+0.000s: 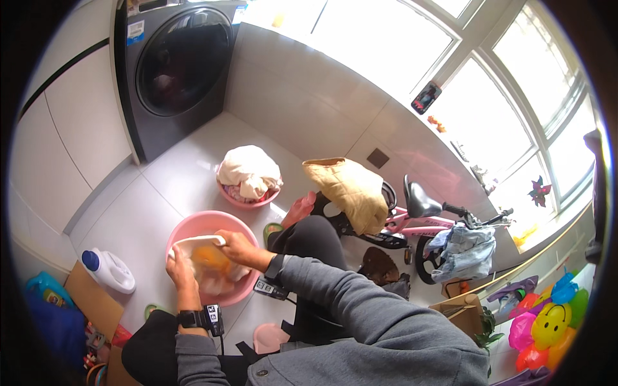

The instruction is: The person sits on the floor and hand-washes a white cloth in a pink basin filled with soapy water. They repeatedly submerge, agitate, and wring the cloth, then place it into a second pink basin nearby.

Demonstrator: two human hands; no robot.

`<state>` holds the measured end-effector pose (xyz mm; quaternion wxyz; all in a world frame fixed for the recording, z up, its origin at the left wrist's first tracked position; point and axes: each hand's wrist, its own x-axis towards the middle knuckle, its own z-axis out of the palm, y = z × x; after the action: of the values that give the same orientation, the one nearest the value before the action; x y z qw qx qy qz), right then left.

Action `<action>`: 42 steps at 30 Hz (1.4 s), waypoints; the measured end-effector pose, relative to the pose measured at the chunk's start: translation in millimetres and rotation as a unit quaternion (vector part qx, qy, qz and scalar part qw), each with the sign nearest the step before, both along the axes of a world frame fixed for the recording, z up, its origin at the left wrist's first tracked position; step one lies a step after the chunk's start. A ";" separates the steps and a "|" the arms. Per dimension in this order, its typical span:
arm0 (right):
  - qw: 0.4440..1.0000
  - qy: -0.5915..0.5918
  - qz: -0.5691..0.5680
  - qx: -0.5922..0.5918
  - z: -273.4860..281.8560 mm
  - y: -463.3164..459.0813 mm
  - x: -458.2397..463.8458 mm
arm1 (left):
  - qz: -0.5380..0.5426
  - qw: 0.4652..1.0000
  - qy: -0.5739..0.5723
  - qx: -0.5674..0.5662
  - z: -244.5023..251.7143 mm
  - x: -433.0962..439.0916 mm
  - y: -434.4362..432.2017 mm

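Over a large pink plastic basin [178, 231], both hands hold up a pale cloth garment [212, 258] with a blurred orange patch on it. My left hand [182, 270] grips its edge at the basin's left side. At the upper right, my right hand [239, 248] pinches the same top edge, which is stretched between the two hands. The garment's lower part hangs down into the basin and looks blurred. Whether there is water beneath it, I cannot tell. A smaller pink basin [251, 203] stands beyond, heaped with white cloth [248, 169] and patterned fabric.
A white detergent jug [113, 272] stands left, by a cardboard box [94, 299]. A front-loading washing machine [181, 72] is at the back. On the right, a pink child's bicycle [410, 222] carries a tan quilted garment [350, 190] and light-blue denim [466, 251]. Colourful balloons [550, 321] lie lower right.
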<state>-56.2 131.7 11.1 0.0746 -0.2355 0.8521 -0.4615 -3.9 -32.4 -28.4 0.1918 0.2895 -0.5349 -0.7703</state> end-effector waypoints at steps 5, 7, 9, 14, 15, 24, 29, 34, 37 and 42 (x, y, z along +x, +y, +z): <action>0.989 -0.129 -0.064 -0.027 1.6 -15.1 22.3 | -0.054 0.969 -0.021 0.238 -3.1 11.2 21.7; 0.991 -0.127 -0.009 -0.046 -2.4 -22.6 41.0 | -0.124 0.918 0.000 0.377 -8.3 19.1 23.4; 0.986 -0.096 0.115 0.072 -7.0 -27.3 48.3 | -0.147 0.930 -0.049 0.332 -15.7 24.5 23.1; 0.986 -0.009 -0.004 0.166 -20.7 -32.7 41.3 | -0.106 0.917 -0.040 0.383 -46.4 15.2 39.1; 0.984 0.010 -0.059 0.168 -22.8 -33.9 40.9 | -0.094 0.924 -0.055 0.365 -52.4 12.2 39.8; 0.990 -0.006 -0.003 0.142 -26.2 -37.5 33.2 | -0.077 0.920 -0.074 0.378 -55.2 5.0 41.9; 0.983 -0.033 -0.061 0.172 -24.2 -39.2 27.4 | -0.062 0.937 -0.087 0.332 -54.5 6.5 38.6; 0.993 0.039 0.048 0.102 -36.2 -43.8 36.2 | -0.107 0.909 -0.048 0.400 -57.2 8.7 33.5; 0.982 0.043 -0.116 0.146 -37.7 -45.1 32.9 | -0.088 0.921 -0.065 0.374 -57.4 10.9 36.9; 0.993 -0.030 0.056 0.098 -35.2 -47.3 35.2 | -0.173 0.897 -0.004 0.406 -70.6 11.4 28.0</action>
<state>-21.0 84.4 -24.1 0.1490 -0.2601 0.8762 -0.3775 7.5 -4.3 -99.0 -0.0812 0.2479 -0.2183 -0.9404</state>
